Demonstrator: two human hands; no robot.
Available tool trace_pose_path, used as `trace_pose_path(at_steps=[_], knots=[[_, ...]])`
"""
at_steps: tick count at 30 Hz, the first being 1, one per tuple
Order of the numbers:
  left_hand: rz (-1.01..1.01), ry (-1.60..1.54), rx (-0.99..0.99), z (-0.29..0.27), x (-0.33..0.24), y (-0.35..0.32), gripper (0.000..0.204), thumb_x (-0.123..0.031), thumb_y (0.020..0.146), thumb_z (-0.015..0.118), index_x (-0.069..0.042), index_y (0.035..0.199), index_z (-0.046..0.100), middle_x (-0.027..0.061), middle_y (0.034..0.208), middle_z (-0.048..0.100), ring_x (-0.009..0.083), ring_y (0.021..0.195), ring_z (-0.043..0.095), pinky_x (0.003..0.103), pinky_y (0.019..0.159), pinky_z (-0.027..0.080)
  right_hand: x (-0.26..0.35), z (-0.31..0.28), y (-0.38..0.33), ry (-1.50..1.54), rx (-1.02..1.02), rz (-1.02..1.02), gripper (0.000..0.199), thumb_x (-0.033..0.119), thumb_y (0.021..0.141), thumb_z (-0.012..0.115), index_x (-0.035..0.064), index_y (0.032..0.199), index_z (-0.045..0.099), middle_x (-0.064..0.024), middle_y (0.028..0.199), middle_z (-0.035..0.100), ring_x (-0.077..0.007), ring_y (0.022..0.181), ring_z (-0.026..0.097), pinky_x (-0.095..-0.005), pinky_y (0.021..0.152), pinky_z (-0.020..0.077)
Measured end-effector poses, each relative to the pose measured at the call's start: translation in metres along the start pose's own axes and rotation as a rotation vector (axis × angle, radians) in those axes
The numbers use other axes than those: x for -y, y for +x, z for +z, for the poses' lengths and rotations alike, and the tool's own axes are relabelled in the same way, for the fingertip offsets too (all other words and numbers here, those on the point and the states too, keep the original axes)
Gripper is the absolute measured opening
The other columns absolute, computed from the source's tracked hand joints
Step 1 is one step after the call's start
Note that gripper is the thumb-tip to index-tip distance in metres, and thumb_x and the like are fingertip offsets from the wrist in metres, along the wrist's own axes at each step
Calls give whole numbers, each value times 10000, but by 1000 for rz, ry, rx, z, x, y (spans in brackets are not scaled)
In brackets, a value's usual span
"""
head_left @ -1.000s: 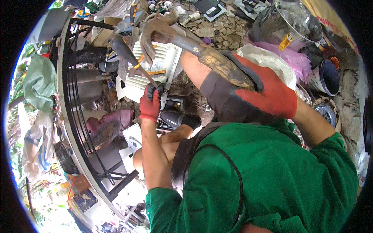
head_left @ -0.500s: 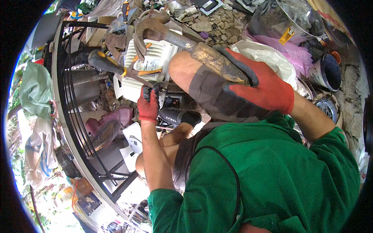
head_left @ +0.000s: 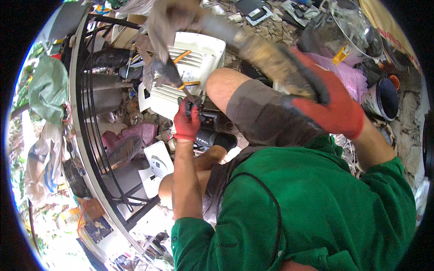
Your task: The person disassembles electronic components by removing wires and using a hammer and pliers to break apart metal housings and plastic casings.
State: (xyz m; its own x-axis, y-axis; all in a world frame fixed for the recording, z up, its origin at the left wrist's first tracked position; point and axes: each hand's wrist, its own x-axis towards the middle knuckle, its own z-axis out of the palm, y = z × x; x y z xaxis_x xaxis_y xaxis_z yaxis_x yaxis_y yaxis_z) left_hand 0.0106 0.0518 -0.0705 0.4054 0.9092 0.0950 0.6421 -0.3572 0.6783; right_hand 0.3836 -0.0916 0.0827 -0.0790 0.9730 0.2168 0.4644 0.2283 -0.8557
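My left hand (head_left: 186, 121), in a red and black glove, is closed with its fingertips pinching the metal shaft of a screwdriver (head_left: 168, 72). The screwdriver's dark handle points up, away from the fingers. Its tip is hidden at my left hand. My right hand (head_left: 332, 101), gloved alike, wraps round the worn grip of a hammer (head_left: 271, 58). The hammer head is smeared by motion, above and close to the screwdriver handle. Beneath these lies a white ribbed casing (head_left: 201, 47), with an orange-handled tool (head_left: 192, 83) on it.
A black metal frame (head_left: 83, 113) stands on my left. A white panel (head_left: 159, 162) lies beside my leg. At the right are a clear bucket (head_left: 316, 34), pink bubble wrap (head_left: 350, 79) and a dark tub (head_left: 387, 99). Broken pieces litter the ground ahead.
The screwdriver handle has swung from leaning left to more upright. The hammer has moved up in view and its head is now blurred. The whole view has shifted slightly.
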Motion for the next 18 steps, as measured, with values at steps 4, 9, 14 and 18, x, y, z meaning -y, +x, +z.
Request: trace_pose_path(at_steps=[4, 9, 14, 18], knots=[[14, 187, -9, -2, 3, -7, 396, -231, 907, 591, -66, 1262, 531, 242, 1027, 648, 435, 954, 631, 448, 793, 516, 24, -10, 2, 157, -200, -15, 710, 148, 832, 625, -23, 1454, 328, -209, 1322, 545, -297, 1221, 525, -379, 1025, 394], [102, 214, -42, -1, 10, -2, 404, -247, 902, 591, -72, 1260, 525, 244, 981, 646, 460, 898, 618, 482, 742, 509, 25, -5, 1, -397, 147, -35, 742, 238, 810, 647, 108, 1472, 338, -330, 1166, 572, -463, 1067, 568, -435, 923, 469], [50, 94, -57, -7, 3, -3, 350, -191, 911, 588, -45, 1226, 543, 190, 958, 670, 349, 859, 649, 406, 746, 514, 30, -14, 18, 75, 7, 100, 706, 148, 841, 620, -22, 1458, 321, -207, 1422, 434, -233, 1325, 416, -347, 1106, 298], [-37, -103, -23, -14, -2, 5, 318, -140, 939, 585, 1, 1222, 547, 120, 960, 694, 150, 849, 626, 317, 779, 503, 21, -10, 13, 174, -175, -45, 673, 169, 863, 660, -44, 1424, 354, -215, 1349, 522, -231, 1273, 479, -359, 1069, 359]])
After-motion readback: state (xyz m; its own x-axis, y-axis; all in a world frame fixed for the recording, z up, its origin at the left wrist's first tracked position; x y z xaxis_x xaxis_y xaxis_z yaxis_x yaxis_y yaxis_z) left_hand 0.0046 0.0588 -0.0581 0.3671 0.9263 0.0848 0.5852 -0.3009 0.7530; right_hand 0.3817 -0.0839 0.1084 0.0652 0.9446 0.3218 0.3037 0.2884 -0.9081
